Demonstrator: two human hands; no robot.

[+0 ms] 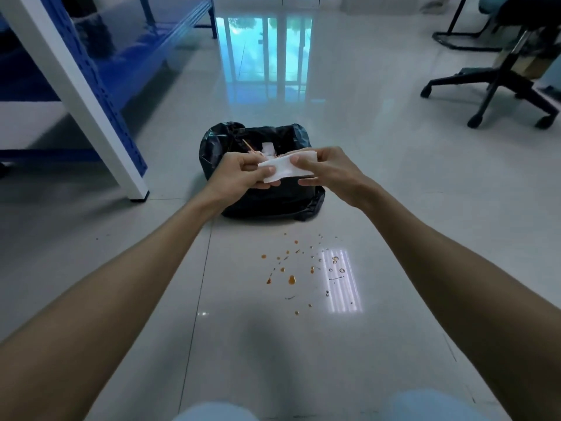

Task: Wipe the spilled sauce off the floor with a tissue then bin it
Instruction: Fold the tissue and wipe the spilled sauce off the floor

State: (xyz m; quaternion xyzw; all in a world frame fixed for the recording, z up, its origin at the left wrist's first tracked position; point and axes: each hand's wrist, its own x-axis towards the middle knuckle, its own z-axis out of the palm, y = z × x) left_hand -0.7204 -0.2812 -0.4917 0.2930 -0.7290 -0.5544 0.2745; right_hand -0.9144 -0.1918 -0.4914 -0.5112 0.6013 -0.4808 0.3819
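A folded white tissue (283,167) is stretched between both hands above the bin. My left hand (243,174) pinches its left end and my right hand (329,174) grips its right end. Beneath the hands stands a bin lined with a black bag (212,147), holding crumpled white paper and a thin stick. Orange sauce drops (291,279) are scattered over the pale tiled floor in front of the bin, nearer to me and below my hands.
A white table leg (91,110) and blue shelving (121,56) stand at the left. A black office chair base (498,86) on wheels sits at the right. A glass door reflects on the glossy floor behind the bin. My knees show at the bottom edge.
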